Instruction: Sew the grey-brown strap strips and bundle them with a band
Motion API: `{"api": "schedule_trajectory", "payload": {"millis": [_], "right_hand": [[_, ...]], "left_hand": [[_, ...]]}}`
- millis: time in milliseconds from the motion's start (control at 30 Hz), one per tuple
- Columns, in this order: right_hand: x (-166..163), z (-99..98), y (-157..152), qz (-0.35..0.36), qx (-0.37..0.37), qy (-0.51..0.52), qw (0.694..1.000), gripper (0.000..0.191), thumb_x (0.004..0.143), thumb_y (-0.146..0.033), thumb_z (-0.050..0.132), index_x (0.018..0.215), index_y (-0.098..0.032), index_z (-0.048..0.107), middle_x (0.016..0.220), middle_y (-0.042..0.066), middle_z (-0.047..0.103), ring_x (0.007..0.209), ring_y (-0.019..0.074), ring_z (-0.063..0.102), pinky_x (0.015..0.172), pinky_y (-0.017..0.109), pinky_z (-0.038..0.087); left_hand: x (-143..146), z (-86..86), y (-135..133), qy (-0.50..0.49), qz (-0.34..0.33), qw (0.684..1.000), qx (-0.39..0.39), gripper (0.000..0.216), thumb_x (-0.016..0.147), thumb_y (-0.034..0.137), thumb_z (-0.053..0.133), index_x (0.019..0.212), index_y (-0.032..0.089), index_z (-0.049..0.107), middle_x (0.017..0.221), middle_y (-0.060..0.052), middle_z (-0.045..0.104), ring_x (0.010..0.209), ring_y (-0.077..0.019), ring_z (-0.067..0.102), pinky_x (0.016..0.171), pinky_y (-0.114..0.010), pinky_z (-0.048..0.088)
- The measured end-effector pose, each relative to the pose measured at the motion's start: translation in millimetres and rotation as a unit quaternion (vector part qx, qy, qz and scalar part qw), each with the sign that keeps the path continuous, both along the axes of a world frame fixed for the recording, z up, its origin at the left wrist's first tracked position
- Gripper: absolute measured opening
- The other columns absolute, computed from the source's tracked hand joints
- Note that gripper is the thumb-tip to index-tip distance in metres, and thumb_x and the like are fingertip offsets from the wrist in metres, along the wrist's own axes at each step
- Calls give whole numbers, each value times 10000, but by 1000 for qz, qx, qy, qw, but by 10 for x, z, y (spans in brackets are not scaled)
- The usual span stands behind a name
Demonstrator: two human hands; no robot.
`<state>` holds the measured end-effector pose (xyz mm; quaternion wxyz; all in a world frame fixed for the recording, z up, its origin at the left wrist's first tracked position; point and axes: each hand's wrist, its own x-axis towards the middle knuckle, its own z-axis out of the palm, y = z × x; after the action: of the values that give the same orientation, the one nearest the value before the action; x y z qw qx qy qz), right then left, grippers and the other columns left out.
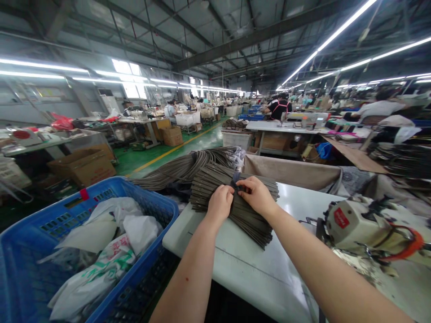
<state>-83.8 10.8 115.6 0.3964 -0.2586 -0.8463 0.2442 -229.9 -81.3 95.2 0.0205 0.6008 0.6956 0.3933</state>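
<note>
A thick bundle of dark grey-brown straps [247, 215] lies across the far left part of the white worktable [242, 269]. A dark tie [235, 179] wraps round its middle. My left hand [220, 202] rests on top of the bundle with its fingers curled in at the tie. My right hand [256, 194] sits just beside it, fingers pinched at the same tie. Behind the bundle, a longer sheaf of the same straps [188, 168] droops off the table's far edge.
A blue plastic crate [111, 287] with white and printed bags stands at the table's left. A cream sewing machine head [363, 229] sits on the right. Cardboard boxes [84, 166], other tables and seated workers fill the hall beyond a green aisle.
</note>
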Motion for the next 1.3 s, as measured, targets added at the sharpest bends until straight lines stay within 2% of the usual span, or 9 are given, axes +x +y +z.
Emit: {"api": "schedule_trajectory", "payload": {"millis": [100, 233, 300, 400, 500, 667, 800, 967, 1300], "right_hand": [[-13, -15, 1, -11, -4, 8, 1000, 317, 726, -67, 701, 985, -229, 787, 884, 16, 626, 727, 170, 562, 702, 316, 474], [-22, -32, 8, -11, -12, 9, 1000, 328, 739, -50, 658, 983, -233, 779, 822, 1, 670, 726, 174, 585, 706, 306, 469], [-26, -32, 16, -10, -15, 6, 1000, 306, 749, -65, 664, 977, -236, 778, 783, -9, 675, 721, 176, 594, 705, 302, 467], [-31, -24, 36, -21, -14, 3, 1000, 246, 770, -92, 673, 943, -232, 777, 782, 0, 679, 752, 189, 608, 729, 313, 466], [-32, -14, 58, -40, -12, 4, 999, 196, 789, -96, 658, 893, -223, 764, 804, 17, 685, 798, 204, 619, 768, 327, 468], [-21, 4, 76, -41, -10, -9, 999, 155, 814, -126, 664, 879, -235, 752, 803, 17, 692, 816, 209, 625, 791, 332, 471], [-20, 9, 96, -34, -10, -27, 999, 145, 814, -118, 649, 826, -232, 738, 817, 25, 687, 823, 208, 622, 785, 327, 464], [-37, -5, 173, -29, -11, -46, 998, 120, 807, -124, 644, 772, -224, 703, 758, -2, 659, 761, 184, 601, 724, 294, 450], [-4, 62, 20, -42, 63, -100, 992, 127, 871, -105, 610, 840, -223, 646, 840, 25, 656, 818, 200, 594, 757, 307, 448]], "left_hand": [[17, -52, -6, -66, 1, 997, 40, 183, 911, 93, 538, 1031, 168, 654, 1036, -65, 670, 916, -169, 648, 904, -291, 520], [53, -43, 41, -119, 17, 990, 76, 427, 863, 298, 734, 1254, 180, 610, 1130, -81, 673, 839, -165, 649, 803, -290, 539], [46, -14, 94, -120, 16, 989, 83, 235, 931, 295, 659, 1140, 190, 675, 1074, -76, 706, 896, -179, 665, 818, -288, 529], [28, 9, 160, -165, 26, 983, 70, 173, 993, 218, 532, 980, 190, 702, 875, -37, 711, 709, -141, 647, 717, -263, 512], [63, -22, 155, -182, 66, 974, 117, 100, 930, 176, 617, 1018, 176, 663, 959, -49, 657, 630, -106, 597, 654, -251, 510], [231, -116, 24, -103, 128, 957, 239, 216, 877, 121, 645, 1066, 183, 559, 1015, -68, 576, 798, -148, 601, 759, -289, 536], [297, -141, -21, 30, 118, 975, 187, 218, 856, 188, 740, 1021, 206, 599, 979, -61, 643, 955, -230, 610, 892, -373, 511], [279, -122, 8, 88, 97, 983, 126, 144, 957, 159, 609, 1090, 203, 638, 1012, -69, 682, 987, -247, 607, 908, -379, 490], [215, -139, 39, 95, 89, 987, 97, 144, 951, 109, 550, 1063, 175, 610, 1037, -95, 652, 1021, -256, 583, 952, -398, 481]]}}
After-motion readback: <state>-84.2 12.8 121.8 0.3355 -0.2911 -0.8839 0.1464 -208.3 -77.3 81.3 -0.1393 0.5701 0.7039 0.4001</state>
